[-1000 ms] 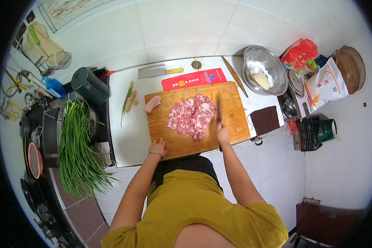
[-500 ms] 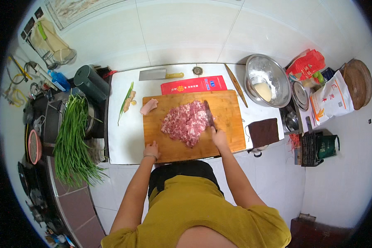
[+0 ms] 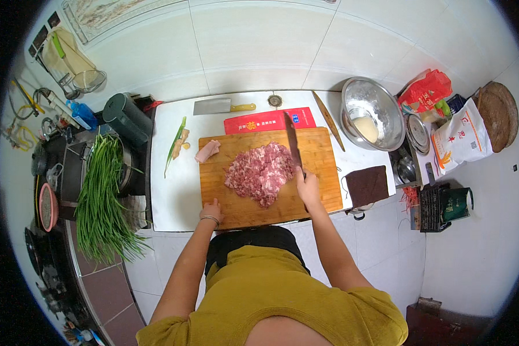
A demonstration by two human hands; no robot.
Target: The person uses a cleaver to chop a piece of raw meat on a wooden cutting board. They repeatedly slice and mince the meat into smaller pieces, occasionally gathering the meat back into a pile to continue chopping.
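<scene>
A pile of chopped pink-and-white meat (image 3: 260, 173) lies in the middle of a wooden cutting board (image 3: 236, 213). My right hand (image 3: 308, 185) is wrapped round the handle of a kitchen knife (image 3: 294, 144). Its dark blade points away from me over the right side of the pile, reaching past the board's far edge, and looks lifted. At the board's near left corner my left hand (image 3: 212, 212) rests with its fingers laid on the wood. One pale piece of meat skin (image 3: 207, 150) sits by the far left corner.
Behind the board lie a red packet (image 3: 265, 121) and a yellow-handled cleaver (image 3: 213, 106). Scallion and ginger (image 3: 177, 147) are at left, near a heap of green chives (image 3: 104, 202). A rolling pin (image 3: 328, 121), a steel bowl (image 3: 380, 109) with dough, and a brown cloth (image 3: 368, 185) stand right.
The knife has risen from the right edge of the meat, its blade now reaching farther away from me. My right hand has shifted slightly right. My left hand stays put.
</scene>
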